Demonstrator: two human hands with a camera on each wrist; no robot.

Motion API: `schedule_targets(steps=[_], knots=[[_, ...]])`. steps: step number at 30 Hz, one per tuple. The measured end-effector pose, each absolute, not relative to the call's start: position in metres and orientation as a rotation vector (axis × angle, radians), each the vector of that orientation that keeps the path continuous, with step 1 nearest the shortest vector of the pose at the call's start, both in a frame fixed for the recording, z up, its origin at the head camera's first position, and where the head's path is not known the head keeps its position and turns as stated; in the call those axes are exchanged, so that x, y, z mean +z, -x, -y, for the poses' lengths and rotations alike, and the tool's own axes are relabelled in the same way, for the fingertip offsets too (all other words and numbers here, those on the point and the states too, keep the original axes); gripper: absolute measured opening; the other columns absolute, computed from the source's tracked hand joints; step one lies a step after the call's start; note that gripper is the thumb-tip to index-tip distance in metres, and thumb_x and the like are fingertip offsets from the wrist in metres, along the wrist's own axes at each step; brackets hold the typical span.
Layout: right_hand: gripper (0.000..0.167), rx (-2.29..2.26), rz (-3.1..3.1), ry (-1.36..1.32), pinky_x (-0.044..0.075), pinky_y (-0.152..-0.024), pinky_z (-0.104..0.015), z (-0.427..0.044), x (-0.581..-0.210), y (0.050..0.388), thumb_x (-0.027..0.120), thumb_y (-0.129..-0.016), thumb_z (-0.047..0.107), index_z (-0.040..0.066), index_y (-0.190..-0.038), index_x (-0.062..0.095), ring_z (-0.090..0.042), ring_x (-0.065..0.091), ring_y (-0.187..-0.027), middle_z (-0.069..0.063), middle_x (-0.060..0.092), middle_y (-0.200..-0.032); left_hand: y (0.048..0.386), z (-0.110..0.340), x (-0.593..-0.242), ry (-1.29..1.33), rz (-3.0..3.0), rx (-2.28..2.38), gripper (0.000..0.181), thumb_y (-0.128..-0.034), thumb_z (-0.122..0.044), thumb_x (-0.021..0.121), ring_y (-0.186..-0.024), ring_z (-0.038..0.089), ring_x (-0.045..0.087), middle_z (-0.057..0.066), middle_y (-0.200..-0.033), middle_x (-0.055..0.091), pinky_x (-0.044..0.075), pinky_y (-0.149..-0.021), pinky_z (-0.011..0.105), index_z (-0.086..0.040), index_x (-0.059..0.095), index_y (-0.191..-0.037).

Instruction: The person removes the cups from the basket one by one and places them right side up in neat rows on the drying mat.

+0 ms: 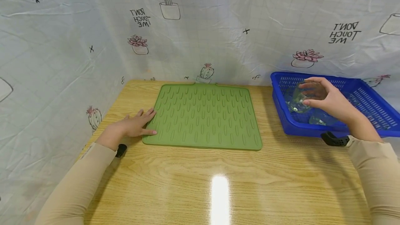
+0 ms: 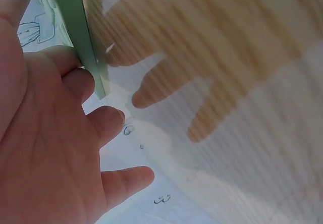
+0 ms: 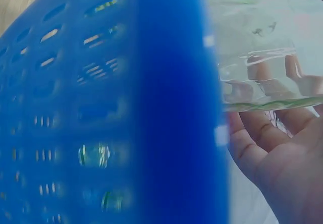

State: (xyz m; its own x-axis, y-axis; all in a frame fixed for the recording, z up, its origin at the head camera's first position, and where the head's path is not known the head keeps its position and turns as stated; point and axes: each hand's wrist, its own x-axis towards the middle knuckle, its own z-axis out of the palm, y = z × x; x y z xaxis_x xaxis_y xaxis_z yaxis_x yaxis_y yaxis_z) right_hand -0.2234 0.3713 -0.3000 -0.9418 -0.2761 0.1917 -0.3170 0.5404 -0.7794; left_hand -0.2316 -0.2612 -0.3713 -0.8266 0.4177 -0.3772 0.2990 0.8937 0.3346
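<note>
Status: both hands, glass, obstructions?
Left hand touching green mat. Right hand holding clear glass at blue basket. Possible snag: basket rim.

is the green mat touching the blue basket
Apart: the head view shows a strip of wooden table running between the green mat and the blue basket.

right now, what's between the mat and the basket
Only a strip of bare table lies between the mat and the basket, seen in the head view.
</note>
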Motion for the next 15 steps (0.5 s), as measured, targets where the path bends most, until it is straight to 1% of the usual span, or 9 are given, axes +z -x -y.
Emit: schedule_targets(steps=[5, 12, 15], knots=[[0.061, 1.372, 2.731, -0.518, 0.051, -0.080, -0.013, -0.362, -0.295, 0.227, 0.066, -0.099, -0.001, 0.018, -0.150, 0.038, 0.004, 0.053, -0.116, 0.022, 0.057, -0.127, 0.232, 0.261, -0.370, -0.521, -2.606, 0.354, 0.098, -0.0995, -0.055, 0.061, -0.152, 0.050, -0.005, 0.019, -0.170, -0.001, -0.004, -0.108, 0.081, -0.002, 0.010, -0.165], [0.059, 1.402, 2.705, -0.525, 0.050, -0.081, -0.013, -0.352, -0.291, 0.234, 0.065, -0.099, -0.002, 0.017, -0.149, 0.038, 0.003, 0.053, -0.117, 0.021, 0.059, -0.126, 0.231, 0.261, -0.370, -0.518, -2.601, 0.361, 0.098, -0.0996, -0.053, 0.062, -0.151, 0.050, -0.006, 0.020, -0.170, -0.002, -0.006, -0.107, 0.081, -0.001, 0.010, -0.164], [0.059, 1.427, 2.694, -0.529, 0.050, -0.083, -0.014, -0.345, -0.288, 0.237, 0.064, -0.100, -0.001, 0.019, -0.150, 0.038, 0.004, 0.053, -0.118, 0.020, 0.059, -0.127, 0.232, 0.261, -0.371, -0.516, -2.600, 0.357, 0.098, -0.0997, -0.053, 0.062, -0.152, 0.050, -0.006, 0.020, -0.170, -0.002, -0.005, -0.108, 0.081, -0.002, 0.010, -0.165]])
